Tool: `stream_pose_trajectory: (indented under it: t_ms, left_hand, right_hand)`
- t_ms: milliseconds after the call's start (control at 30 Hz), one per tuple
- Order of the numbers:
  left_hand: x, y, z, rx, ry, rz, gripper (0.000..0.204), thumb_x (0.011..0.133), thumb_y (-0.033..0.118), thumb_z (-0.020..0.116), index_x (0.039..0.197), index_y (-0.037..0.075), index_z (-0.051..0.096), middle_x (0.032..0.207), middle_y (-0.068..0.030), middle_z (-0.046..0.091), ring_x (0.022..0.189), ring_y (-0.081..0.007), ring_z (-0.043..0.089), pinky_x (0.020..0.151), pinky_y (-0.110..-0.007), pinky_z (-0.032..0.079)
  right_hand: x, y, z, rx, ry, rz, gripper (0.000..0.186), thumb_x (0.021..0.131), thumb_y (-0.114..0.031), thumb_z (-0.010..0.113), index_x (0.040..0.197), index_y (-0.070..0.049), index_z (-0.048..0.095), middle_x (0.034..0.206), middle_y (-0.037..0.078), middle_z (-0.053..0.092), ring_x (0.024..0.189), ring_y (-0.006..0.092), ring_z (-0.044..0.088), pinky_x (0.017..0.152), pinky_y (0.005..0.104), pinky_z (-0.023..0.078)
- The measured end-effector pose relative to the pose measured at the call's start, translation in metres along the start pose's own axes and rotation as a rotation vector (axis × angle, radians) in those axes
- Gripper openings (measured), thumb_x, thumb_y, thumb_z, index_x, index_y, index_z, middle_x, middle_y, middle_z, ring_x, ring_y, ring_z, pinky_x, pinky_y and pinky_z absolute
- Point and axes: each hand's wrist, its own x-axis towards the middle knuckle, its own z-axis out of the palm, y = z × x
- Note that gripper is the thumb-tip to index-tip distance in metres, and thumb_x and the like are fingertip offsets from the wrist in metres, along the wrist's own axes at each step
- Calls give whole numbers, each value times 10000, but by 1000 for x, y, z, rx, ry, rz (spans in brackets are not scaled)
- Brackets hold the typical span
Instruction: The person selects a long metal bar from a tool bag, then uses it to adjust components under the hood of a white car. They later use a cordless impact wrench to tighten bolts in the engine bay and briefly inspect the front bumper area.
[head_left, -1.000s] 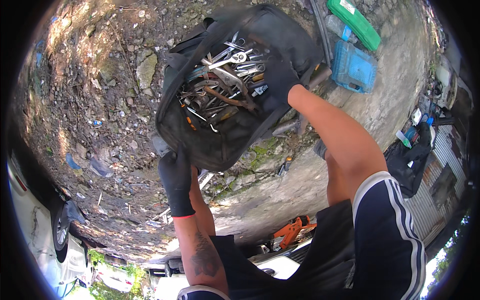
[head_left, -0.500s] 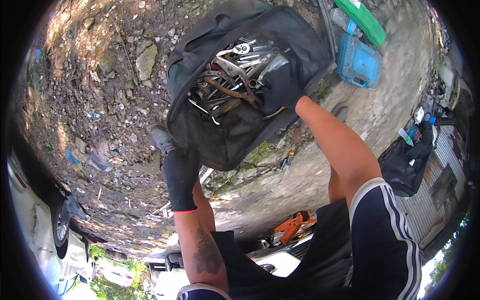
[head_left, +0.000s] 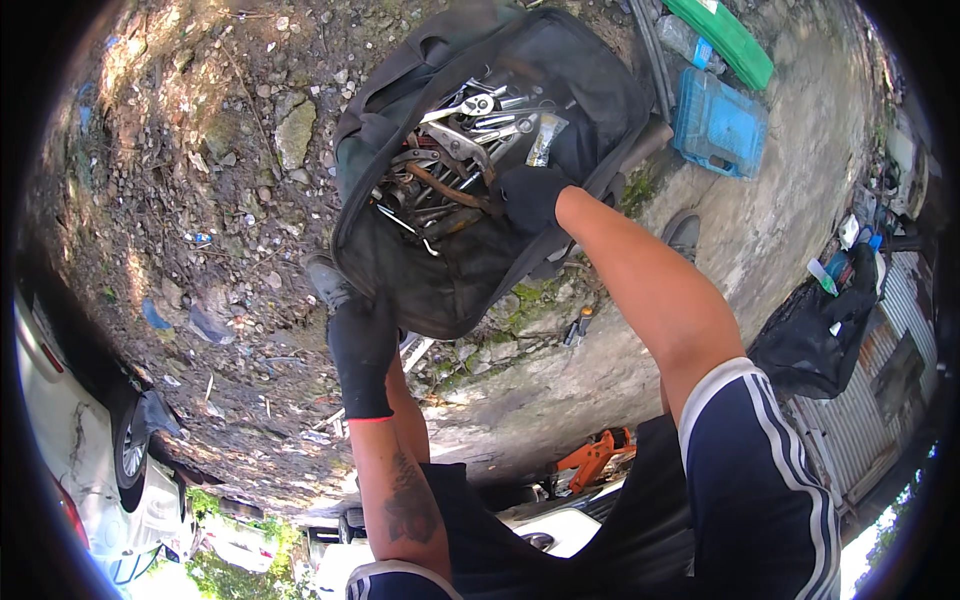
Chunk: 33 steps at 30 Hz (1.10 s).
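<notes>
Bag on ground, tools inside. Left hand at bag's near edge, right hand among tools; can't tell finger spread or grip. Bag likely soft, heavy: lift by edge. Tools probably hard, slick: take handles.

White car, corrugated metal sheet
</notes>
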Motion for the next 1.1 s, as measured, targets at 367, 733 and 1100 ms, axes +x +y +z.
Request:
stream_pose_trajectory:
  t_ms: [367,733,1100]
  left_hand:
    - [-4,-9,6,22,39,107,438,895,382,606,750,-29,649,687,-247,614,710,-440,620,628,-499,443]
    - [-5,10,-9,-28,1,39,420,884,394,607,756,2,686,698,-245,635,732,-435,646,672,-490,492]
    - [0,10,-9,-26,-31,-23,463,881,413,607,699,-9,666,677,-247,624,712,-436,638,659,-490,482]
  right_hand:
    - [-17,-48,31,483,375,-96,454,814,-455,703,1023,-52,700,938,196,693,894,341,672,789,399,526]
    - [66,-40,29,779,997,228,655,734,-511,762,1084,36,675,1004,231,696,1027,353,649,910,379,495]
    - [58,-26,26,817,735,217,758,679,-574,778,1100,34,613,1054,239,657,1018,362,639,882,424,498]
